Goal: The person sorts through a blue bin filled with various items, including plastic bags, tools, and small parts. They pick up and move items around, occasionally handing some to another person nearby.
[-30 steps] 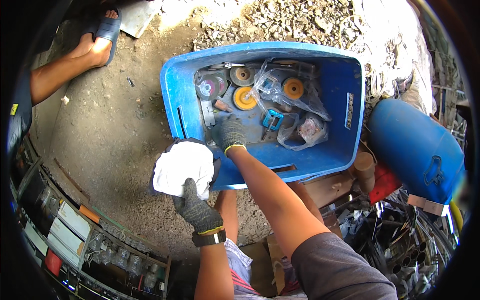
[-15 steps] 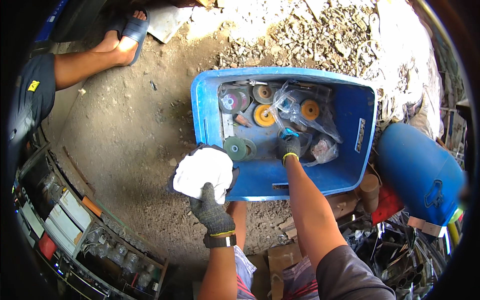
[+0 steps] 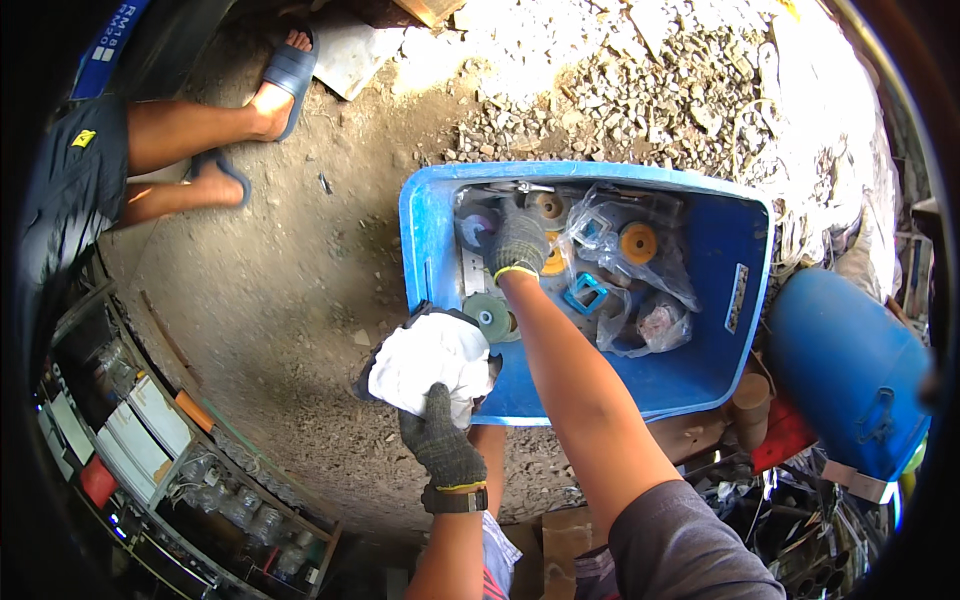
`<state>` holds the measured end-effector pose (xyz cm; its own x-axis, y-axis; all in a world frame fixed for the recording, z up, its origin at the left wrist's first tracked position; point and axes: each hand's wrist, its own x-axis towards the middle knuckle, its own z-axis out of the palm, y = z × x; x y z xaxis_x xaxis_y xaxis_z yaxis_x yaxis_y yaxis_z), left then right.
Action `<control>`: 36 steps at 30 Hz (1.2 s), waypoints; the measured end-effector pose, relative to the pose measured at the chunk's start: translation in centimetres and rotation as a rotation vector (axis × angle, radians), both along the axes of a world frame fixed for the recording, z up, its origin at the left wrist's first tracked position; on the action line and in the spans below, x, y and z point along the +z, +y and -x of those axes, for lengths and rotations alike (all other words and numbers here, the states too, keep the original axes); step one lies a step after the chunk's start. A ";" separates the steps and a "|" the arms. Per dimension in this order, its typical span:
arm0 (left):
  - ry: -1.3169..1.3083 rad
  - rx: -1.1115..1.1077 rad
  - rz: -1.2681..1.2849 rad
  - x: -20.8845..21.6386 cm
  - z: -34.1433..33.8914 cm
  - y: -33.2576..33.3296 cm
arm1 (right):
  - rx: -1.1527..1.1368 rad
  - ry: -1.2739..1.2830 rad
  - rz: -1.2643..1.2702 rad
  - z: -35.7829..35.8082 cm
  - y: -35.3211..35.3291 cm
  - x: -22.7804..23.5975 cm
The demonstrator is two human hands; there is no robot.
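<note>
My left hand (image 3: 440, 435), in a dark knitted glove, grips a crumpled white cloth (image 3: 425, 365) with dark material around its edges, over the near left corner of a blue plastic bin (image 3: 590, 405). My right hand (image 3: 518, 240), gloved likewise, reaches down into the bin among the grinding discs; its fingertips are blurred. Beside it are a purple-centred disc (image 3: 475, 228), a brown disc (image 3: 547, 206) and a yellow disc (image 3: 553, 262), partly covered. A green disc (image 3: 487, 314) lies nearer, and a bright blue frame-like piece (image 3: 585, 293) sits right of my wrist.
Clear plastic bags (image 3: 660, 330) and another yellow disc (image 3: 638, 243) lie in the bin's right half. A blue drum (image 3: 845, 365) stands to the right, gravel (image 3: 620, 110) beyond. Another person's sandalled foot (image 3: 285, 85) is at upper left, a cluttered shelf (image 3: 145, 430) at lower left.
My right hand has left the bright blue piece and moved left and away to the discs. My left hand still holds the cloth. The other person's feet have moved apart.
</note>
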<state>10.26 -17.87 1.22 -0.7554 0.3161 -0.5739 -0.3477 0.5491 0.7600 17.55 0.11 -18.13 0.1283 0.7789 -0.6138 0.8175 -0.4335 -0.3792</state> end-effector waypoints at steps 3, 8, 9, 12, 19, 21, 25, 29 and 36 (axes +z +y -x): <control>0.063 -0.057 -0.009 -0.4 0.2 -0.2 | 0.313 -0.047 -0.138 1.0 -1.5 -0.6; 0.008 -0.036 0.057 -0.8 0.2 -0.4 | -0.170 0.268 0.121 -1.3 -4.2 0.3; 0.004 -0.028 0.065 -0.9 0.4 -0.5 | -0.143 0.320 0.082 -2.3 -4.8 0.8; -0.009 0.015 0.033 -0.7 0.5 -0.1 | 0.037 0.407 0.062 -8.4 -6.3 3.7; -0.037 -0.003 0.045 -0.3 -0.3 0.8 | 0.619 -0.048 0.070 -23.8 -10.2 9.2; -0.085 0.000 0.042 -0.2 -0.6 0.8 | 0.680 -0.230 -0.065 -25.5 -12.1 7.4; -0.027 0.002 0.041 -0.5 0.0 0.0 | 0.448 -0.190 0.061 -20.4 -9.4 8.5; 0.003 -0.006 0.053 -0.2 -0.9 0.5 | 0.405 0.085 -0.002 -11.8 -5.6 7.2; 0.014 -0.041 0.036 -1.1 -0.2 0.2 | 0.503 -0.013 0.066 -2.6 -2.8 -4.3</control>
<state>10.47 -17.71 0.16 -0.7504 0.3261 -0.5749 -0.3136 0.5900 0.7440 20.19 -2.72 -22.48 -0.2452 0.7057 -0.6647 0.9356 -0.0072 -0.3529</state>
